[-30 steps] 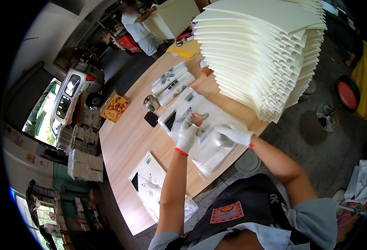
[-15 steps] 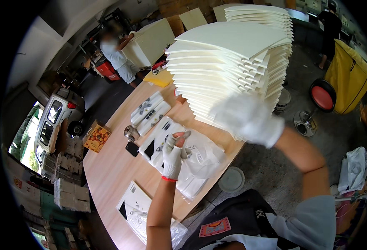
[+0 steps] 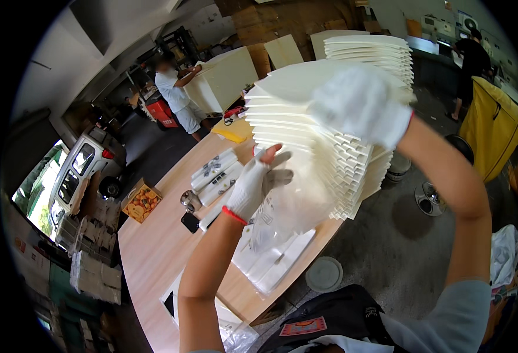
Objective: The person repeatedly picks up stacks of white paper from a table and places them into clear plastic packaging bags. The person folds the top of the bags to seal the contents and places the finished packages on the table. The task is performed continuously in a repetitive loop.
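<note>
Now the tall stack of cream sheets point(image 3: 329, 141) fills my view on the wooden table point(image 3: 153, 253). Since a second ago my right hand point(image 3: 362, 106) has risen and lies spread atop it; my left hand point(image 3: 253, 185) pinches a clear plastic bag point(image 3: 288, 206) lifted beside the stack.

Both gloved hands raised: left hand point(image 3: 257, 183) fingers pinched, right hand point(image 3: 362, 105) loosely curled.

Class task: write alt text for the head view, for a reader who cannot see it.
A person's gloved right hand rests on top of a tall stack of cream sheets, while the gloved left hand holds a clear plastic bag against its side. Below is a wooden table with white packages.
</note>
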